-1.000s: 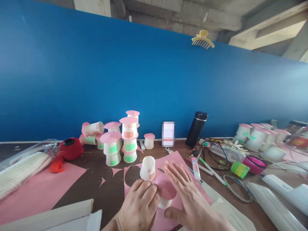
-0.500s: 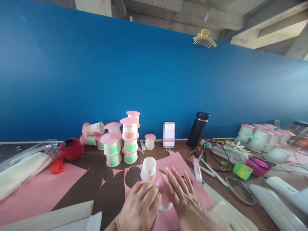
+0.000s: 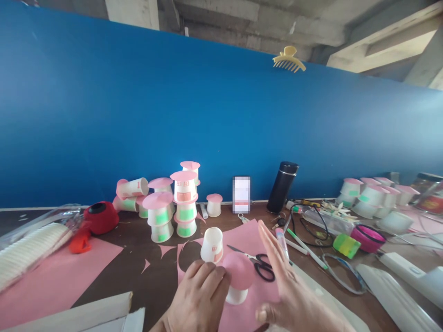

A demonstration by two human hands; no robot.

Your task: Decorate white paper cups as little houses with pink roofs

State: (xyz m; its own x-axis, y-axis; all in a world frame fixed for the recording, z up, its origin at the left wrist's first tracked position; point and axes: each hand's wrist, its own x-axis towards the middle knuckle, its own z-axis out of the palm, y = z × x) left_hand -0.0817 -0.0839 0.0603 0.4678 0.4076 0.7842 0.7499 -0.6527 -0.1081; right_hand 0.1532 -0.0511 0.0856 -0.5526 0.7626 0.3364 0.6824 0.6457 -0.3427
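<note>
My left hand (image 3: pixel 199 295) is curled closed at the left edge of a pink paper disc (image 3: pixel 238 271), which lies on an upside-down white paper cup (image 3: pixel 236 296). Its thumb and fingertips are partly hidden there. My right hand (image 3: pixel 285 281) is open, held up just right of the disc with the fingers stretched out and nothing in it. Behind the disc stands an upright white cup with a red print (image 3: pixel 212 245). Black-handled scissors (image 3: pixel 265 267) lie on a cut pink sheet (image 3: pixel 242 235) beneath the work.
Stacked cups with pink tops (image 3: pixel 185 203) stand at the back left, near a red tape dispenser (image 3: pixel 100 216). A phone (image 3: pixel 241 194) and a black flask (image 3: pixel 284 186) stand by the blue wall (image 3: pixel 221 110). Markers (image 3: pixel 306 249), cables and more cups (image 3: pixel 372 200) crowd the right.
My right hand has lifted off the pink disc and moved right, turning onto its edge. The disc and the scissors now show more fully. My left hand stays at the disc.
</note>
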